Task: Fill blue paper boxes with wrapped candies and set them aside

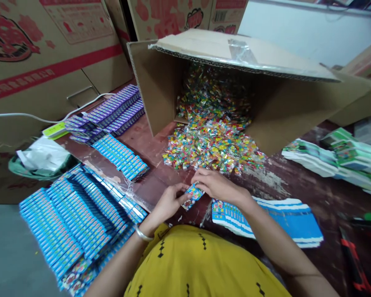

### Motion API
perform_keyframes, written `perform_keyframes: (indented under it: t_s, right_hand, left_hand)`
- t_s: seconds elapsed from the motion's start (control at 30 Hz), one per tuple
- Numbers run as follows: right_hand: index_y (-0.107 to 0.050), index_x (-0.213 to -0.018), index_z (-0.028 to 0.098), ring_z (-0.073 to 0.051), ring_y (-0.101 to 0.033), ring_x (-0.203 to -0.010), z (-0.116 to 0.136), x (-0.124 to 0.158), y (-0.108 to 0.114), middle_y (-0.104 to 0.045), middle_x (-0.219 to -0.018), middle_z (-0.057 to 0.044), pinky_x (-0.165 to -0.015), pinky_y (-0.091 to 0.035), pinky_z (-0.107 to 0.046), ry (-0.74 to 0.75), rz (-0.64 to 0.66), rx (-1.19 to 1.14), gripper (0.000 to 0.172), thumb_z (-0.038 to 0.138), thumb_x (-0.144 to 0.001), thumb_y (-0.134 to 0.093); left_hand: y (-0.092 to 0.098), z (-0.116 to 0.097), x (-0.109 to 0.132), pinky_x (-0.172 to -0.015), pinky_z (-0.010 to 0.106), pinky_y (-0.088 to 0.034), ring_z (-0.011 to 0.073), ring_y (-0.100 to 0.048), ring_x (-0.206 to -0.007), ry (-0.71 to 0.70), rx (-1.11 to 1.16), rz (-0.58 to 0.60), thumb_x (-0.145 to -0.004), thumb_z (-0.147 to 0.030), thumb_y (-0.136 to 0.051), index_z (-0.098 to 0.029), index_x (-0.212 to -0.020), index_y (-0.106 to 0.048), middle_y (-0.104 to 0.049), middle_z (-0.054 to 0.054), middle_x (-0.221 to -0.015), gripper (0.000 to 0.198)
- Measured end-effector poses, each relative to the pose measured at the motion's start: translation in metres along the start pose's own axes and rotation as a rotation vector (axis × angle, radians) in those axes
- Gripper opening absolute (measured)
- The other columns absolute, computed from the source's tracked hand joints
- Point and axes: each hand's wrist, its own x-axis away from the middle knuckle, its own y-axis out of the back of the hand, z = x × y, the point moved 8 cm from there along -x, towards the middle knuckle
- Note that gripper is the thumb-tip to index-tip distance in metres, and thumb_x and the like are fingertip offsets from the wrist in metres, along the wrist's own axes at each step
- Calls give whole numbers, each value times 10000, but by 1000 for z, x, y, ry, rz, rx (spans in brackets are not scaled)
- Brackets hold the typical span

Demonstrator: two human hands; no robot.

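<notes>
Between my two hands is a small blue printed candy box [193, 197], held low over the table near my body. My left hand [172, 201] grips its left side with thumb and fingers. At its upper right end, the fingers of my right hand [207, 181] are closed on the box. Just beyond my hands lies a heap of small colourful wrapped candies [216, 144], spilling from a large cardboard carton [159, 90] on its side. Under my right forearm a fanned row of flat blue box blanks [284, 218] rests on the table.
Stacked blue boxes [71, 218] fill the left side, with a shorter blue row [120, 156] and purple boxes [111, 109] behind. A white bag [43, 154] lies in a green basin. Green-printed blanks [336, 156] and a red-and-black handled tool [354, 260] lie right.
</notes>
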Motion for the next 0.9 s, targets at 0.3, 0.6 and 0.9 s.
perform_keyframes:
  t_s: [0.3, 0.6, 0.9]
  right_hand:
    - [-691, -889, 226, -126, -570, -701, -30, 23, 19, -633, -867, -13, -656, -415, -252, -262, -316, -22, 124, 328, -890, -622]
    - [-712, -857, 204, -176, -580, -900, -25, 30, 25, -593, -956, -62, -807, -466, -310, -203, -484, -139, 215, 310, -931, -540]
    - [-671, -1034, 208, -167, -651, -820, -50, 42, -29, -690, -895, -29, -767, -528, -290, -391, -721, -802, 226, 324, -841, -647]
  left_hand:
    - [-8, 4, -7, -732, 255, -463, 143, -592, -774, 20, 280, -74, -831, -354, -654, -136, -959, -592, -640, 35, -859, 261]
    - [-9, -8, -9, -740, 264, -503, 146, -608, -813, -29, 440, -197, -795, -289, -701, -197, -1157, -520, -640, 32, -921, 416]
    - [-12, -14, -15, -775, 260, -505, 171, -639, -881, -25, 420, -161, -807, -311, -684, -197, -1150, -546, -677, 61, -1039, 388]
